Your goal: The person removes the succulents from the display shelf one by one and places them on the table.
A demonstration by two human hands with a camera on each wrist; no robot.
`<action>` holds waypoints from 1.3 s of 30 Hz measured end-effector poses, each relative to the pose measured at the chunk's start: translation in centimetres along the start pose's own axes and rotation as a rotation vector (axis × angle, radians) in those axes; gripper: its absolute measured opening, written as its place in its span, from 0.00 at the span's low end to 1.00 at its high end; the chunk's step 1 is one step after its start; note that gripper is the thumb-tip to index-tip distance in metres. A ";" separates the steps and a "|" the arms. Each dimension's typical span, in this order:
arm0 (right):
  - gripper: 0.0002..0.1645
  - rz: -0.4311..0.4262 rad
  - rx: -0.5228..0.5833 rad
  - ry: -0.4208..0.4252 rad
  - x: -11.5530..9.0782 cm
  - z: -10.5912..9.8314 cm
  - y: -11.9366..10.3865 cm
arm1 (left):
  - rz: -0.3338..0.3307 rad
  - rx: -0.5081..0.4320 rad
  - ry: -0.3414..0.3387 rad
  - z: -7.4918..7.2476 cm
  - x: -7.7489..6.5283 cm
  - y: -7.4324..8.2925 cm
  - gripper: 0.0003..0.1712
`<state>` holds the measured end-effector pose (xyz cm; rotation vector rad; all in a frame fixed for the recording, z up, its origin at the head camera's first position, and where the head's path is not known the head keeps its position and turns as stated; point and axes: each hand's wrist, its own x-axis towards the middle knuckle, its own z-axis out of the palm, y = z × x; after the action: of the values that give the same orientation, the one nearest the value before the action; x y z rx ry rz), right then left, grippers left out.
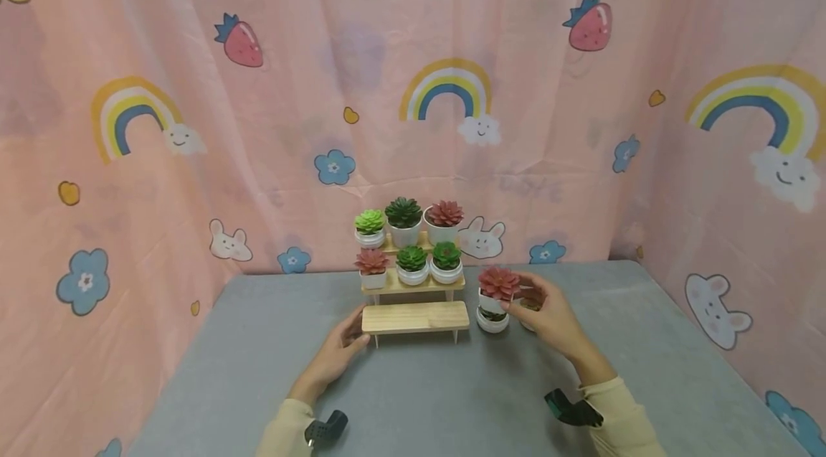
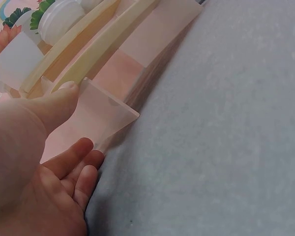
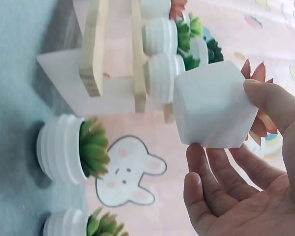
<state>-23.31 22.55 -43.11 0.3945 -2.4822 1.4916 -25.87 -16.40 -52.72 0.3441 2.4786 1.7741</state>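
Note:
In my right hand [image 1: 545, 310] a red succulent in a white square pot [image 3: 211, 105] is pinched between thumb and fingers, held tilted above the table. Just under it in the head view stands a white ribbed pot with a green succulent [image 1: 492, 321]; another potted succulent [image 3: 69, 226] sits beside that one, partly behind the hand. My left hand [image 1: 335, 349] is at the left end of a tiered wooden stand [image 1: 415, 317]. Its thumb [image 2: 64, 101] touches the end of the lowest board, and the loosely bent fingers lie by the clear side panel [image 2: 101, 105].
Small potted succulents fill the stand's upper tiers: a red one [image 1: 372, 263] and two green on the middle, light green [image 1: 370, 224], dark green and red at the top. The lowest board is bare. A pink printed curtain [image 1: 271, 120] hangs behind the grey table [image 1: 277, 321].

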 end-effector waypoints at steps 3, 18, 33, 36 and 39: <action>0.32 0.006 0.008 0.006 0.1 -0.6 0.2 | 0.005 0.005 0.001 -0.1 0.0 -0.1 0.37; 0.37 0.111 0.037 0.022 0.0 -4.1 2.1 | 0.010 0.028 -0.015 -0.2 0.1 -0.5 0.37; 0.43 0.213 -0.061 0.045 -0.4 -7.0 4.2 | 0.007 0.021 0.001 0.0 0.2 -0.4 0.37; 0.43 0.212 -0.072 0.060 -0.6 -7.7 4.9 | 0.005 0.015 -0.001 0.0 0.2 -0.3 0.37; 0.43 0.198 -0.074 0.079 -0.8 -8.3 5.6 | 0.006 0.006 -0.001 0.0 0.1 -0.2 0.37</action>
<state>-24.05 32.51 -44.12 0.0770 -2.5665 1.4489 -26.02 -16.46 -52.93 0.3535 2.4853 1.7682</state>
